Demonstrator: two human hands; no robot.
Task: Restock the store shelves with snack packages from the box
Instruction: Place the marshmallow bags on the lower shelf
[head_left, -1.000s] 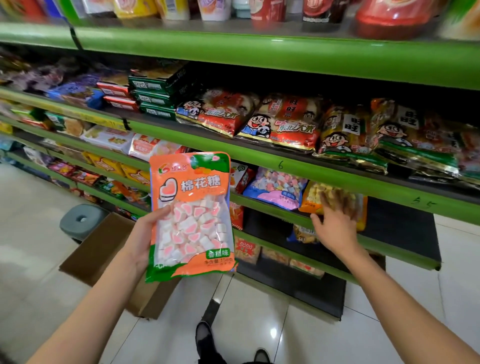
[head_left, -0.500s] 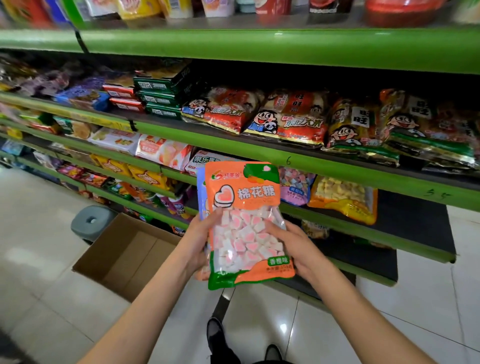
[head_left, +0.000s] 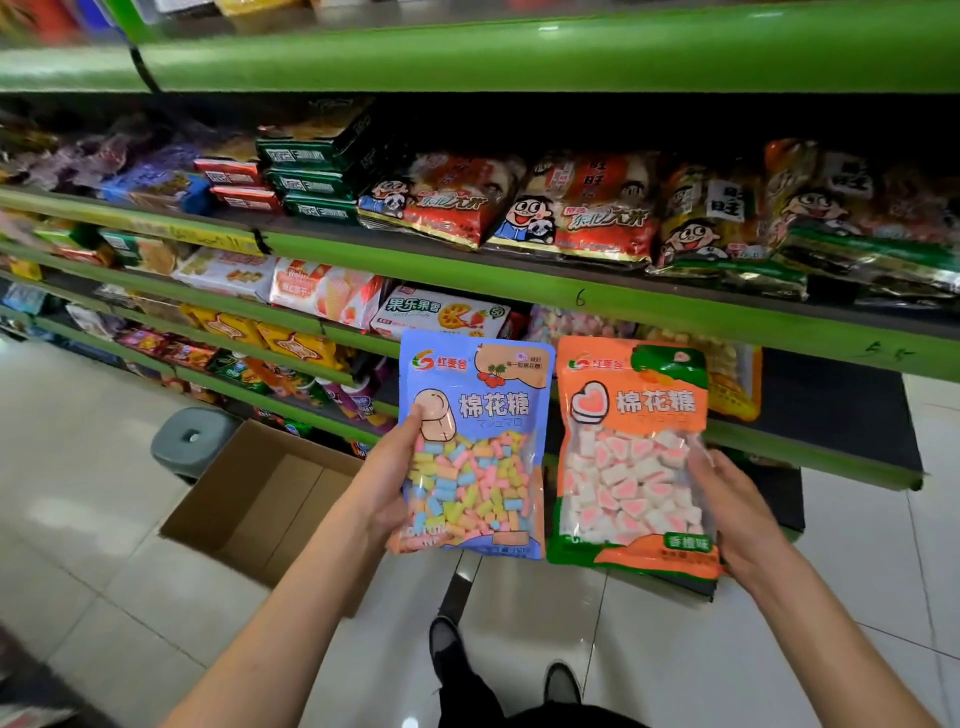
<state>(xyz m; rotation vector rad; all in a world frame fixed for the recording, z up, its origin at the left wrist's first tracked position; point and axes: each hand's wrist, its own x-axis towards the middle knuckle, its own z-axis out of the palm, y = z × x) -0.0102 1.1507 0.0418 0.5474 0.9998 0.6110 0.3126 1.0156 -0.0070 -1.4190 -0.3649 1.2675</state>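
Observation:
My left hand (head_left: 387, 480) grips a blue marshmallow package (head_left: 475, 449) with pastel pieces by its left edge. My right hand (head_left: 730, 512) holds an orange marshmallow package (head_left: 631, 457) with pink heart pieces by its right edge. Both packages hang upright side by side in front of the green shelf (head_left: 613, 306). An open cardboard box (head_left: 265, 499) lies on the floor at lower left; its inside looks bare.
Shelves above hold red and green rice-cracker bags (head_left: 576, 218) and biscuit packs. A yellow-orange snack bag (head_left: 737, 384) sits on the dark shelf behind the orange package. A grey stool (head_left: 192, 441) stands beside the box. My shoes show on the tiled floor.
The stacked packages have been split: my right hand took the orange one to the right, while my left hand keeps the blue one. Earlier my right hand left the shelf.

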